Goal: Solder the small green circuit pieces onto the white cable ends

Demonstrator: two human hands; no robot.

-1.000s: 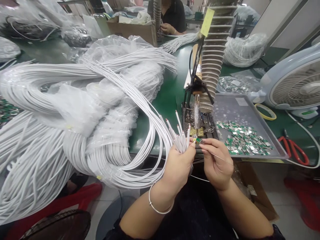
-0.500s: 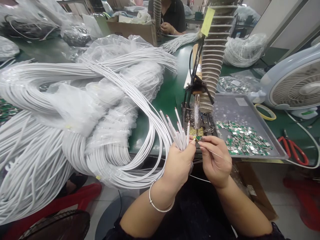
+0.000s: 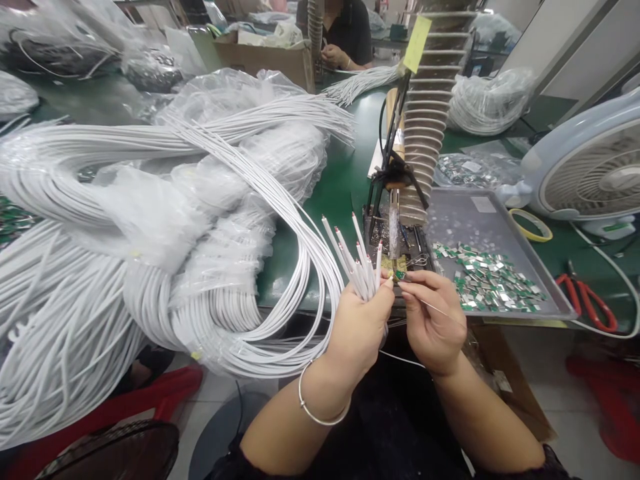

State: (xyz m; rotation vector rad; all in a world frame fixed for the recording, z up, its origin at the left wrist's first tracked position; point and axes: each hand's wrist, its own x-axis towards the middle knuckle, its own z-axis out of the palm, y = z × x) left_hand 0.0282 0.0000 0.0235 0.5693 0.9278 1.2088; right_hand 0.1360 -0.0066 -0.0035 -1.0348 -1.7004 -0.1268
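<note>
My left hand (image 3: 361, 323) is closed round a bunch of white cables (image 3: 363, 270) whose reddish tips point up. Between thumb and fingertips of my right hand (image 3: 434, 320) is a small green circuit board (image 3: 399, 275), with a thin solder wire (image 3: 425, 304) running back across the palm. One cable end meets the board just under the tip of a soldering iron (image 3: 395, 230), which hangs upright in a black stand (image 3: 397, 172). The exact contact at the tip is too small to tell.
Bundled white cables (image 3: 210, 287) in plastic cover the left. On the right are a grey tray (image 3: 450, 207) of circuit boards, yellow tape (image 3: 531, 225), red-handled cutters (image 3: 590, 303) and a fan (image 3: 595, 160). A ribbed duct (image 3: 425, 127) hangs above; a person (image 3: 345, 30) sits opposite.
The cable tips in my left hand have shifted slightly right. The small board has tilted a little beneath the iron, and my right hand has moved slightly right.
</note>
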